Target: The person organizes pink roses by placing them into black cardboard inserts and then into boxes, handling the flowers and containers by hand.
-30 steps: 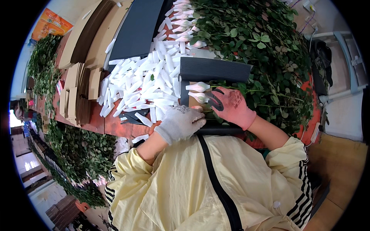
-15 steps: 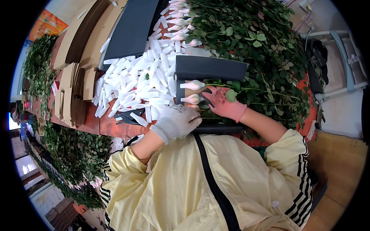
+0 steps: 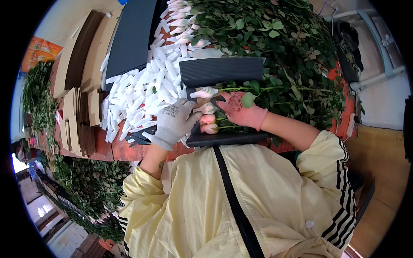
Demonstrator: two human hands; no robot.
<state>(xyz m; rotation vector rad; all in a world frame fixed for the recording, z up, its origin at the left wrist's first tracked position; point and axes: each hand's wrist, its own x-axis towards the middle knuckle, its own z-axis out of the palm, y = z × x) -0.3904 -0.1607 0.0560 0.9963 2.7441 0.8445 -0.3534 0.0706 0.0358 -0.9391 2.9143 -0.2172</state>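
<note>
My left hand (image 3: 175, 122), in a grey-white glove, pinches the tip of the white mesh sleeve on a rose (image 3: 207, 108). My right hand (image 3: 241, 111), in a pink glove with dark fingertips, is closed around that rose just behind its bud. Another sleeved rose (image 3: 204, 92) lies just beyond, its stem running right. Nearer me, two bare pink rosebuds (image 3: 209, 124) rest beside a black padded edge (image 3: 232, 139). A black corrugated sheet (image 3: 221, 70) stands behind the sleeved roses. Its fold hides part of the stems.
Loose white mesh sleeves (image 3: 137, 96) are heaped on the red table left of my hands. Leafy rose stems (image 3: 266, 34) pile up at the back right, with sleeved buds (image 3: 180, 22) along their left side. Folded cardboard (image 3: 75, 120) and black sheets (image 3: 131, 38) lie at left.
My left hand has moved left and up to the sleeve tip, uncovering the two bare rosebuds. My right hand stays at the sleeved rose. The whole view has shifted slightly.
</note>
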